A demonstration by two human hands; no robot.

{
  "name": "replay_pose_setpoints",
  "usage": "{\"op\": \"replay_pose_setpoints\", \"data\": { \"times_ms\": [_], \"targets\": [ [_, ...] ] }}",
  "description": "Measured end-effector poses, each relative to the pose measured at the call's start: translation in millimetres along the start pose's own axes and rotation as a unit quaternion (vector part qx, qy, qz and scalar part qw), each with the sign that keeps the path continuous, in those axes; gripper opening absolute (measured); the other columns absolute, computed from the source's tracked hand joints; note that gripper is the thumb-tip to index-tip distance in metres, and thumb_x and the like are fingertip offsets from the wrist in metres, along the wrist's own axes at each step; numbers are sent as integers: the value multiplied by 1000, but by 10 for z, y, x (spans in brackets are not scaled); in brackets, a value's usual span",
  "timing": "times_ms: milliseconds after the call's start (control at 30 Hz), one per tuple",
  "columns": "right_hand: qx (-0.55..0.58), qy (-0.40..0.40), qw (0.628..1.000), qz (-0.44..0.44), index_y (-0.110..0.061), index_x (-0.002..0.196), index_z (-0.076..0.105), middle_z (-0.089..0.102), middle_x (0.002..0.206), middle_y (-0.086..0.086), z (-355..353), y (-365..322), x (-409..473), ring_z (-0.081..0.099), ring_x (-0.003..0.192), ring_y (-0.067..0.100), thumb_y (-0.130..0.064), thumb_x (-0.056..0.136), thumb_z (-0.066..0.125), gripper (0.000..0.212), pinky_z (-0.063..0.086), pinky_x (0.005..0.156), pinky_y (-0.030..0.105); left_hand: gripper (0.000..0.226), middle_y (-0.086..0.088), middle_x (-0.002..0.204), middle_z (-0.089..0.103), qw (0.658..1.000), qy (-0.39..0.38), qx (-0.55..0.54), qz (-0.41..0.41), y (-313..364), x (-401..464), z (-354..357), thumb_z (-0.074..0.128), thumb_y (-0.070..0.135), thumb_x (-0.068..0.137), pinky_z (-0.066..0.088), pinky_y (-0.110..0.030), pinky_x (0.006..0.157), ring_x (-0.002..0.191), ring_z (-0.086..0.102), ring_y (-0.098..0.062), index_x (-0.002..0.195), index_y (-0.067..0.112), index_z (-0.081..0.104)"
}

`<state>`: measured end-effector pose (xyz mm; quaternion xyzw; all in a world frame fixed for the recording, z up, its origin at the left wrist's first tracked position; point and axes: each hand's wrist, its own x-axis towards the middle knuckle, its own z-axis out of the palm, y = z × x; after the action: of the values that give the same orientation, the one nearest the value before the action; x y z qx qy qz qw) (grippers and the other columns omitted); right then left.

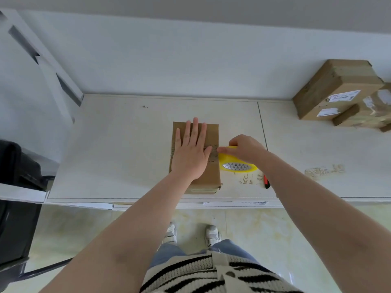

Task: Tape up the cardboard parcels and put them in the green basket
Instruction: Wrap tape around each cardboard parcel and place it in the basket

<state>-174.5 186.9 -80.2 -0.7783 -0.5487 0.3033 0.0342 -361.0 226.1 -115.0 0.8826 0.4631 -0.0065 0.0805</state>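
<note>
At the near middle of the table (pixel 127 144) lies the cardboard parcel (pixel 208 174). To tape it well, keep the strip taut and straight across the top, pressing as it goes. The left hand (pixel 191 153) lies flat on it, fingers straight. At its right edge, the right hand (pixel 245 150) grips the yellow tape roll (pixel 237 164).

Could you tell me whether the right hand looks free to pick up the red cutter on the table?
Probably not yet: the right hand grips the yellow tape roll. The cutter lies close by, under that forearm, with nothing on it.
</note>
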Motion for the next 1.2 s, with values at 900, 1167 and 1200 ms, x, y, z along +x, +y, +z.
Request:
{"op": "replay_pose_setpoints", "data": {
  "times_ms": [900,1167,1200],
  "targets": [
    [-85,31,992,-92,-17,53,40,37,50,-3,-398,-966,-11,42,50,18,-59,85,54,55,30,51,27,119,12,159,2,851,-66,-504,-133,-930,-116,-490,53,81,61,16,-50,122,149,14,-21,154,41,-9],
    [-95,5,987,-126,-12,63,54,46,58,0,-553,-1242,-91,46,55,19,-76,76,49,65,34,52,27,123,7,162,16,734,-71,-658,-153,-1156,-254,-411,82,51,62,31,-46,118,143,34,-17,155,43,1],
    [-101,10,987,-127,-12,61,53,46,56,-1,-574,-1250,-111,47,53,18,-78,73,48,68,33,51,27,121,3,160,26,705,-66,-689,-154,-1154,-273,-373,83,42,64,37,-47,114,138,43,-19,156,42,4]
  ]
}}
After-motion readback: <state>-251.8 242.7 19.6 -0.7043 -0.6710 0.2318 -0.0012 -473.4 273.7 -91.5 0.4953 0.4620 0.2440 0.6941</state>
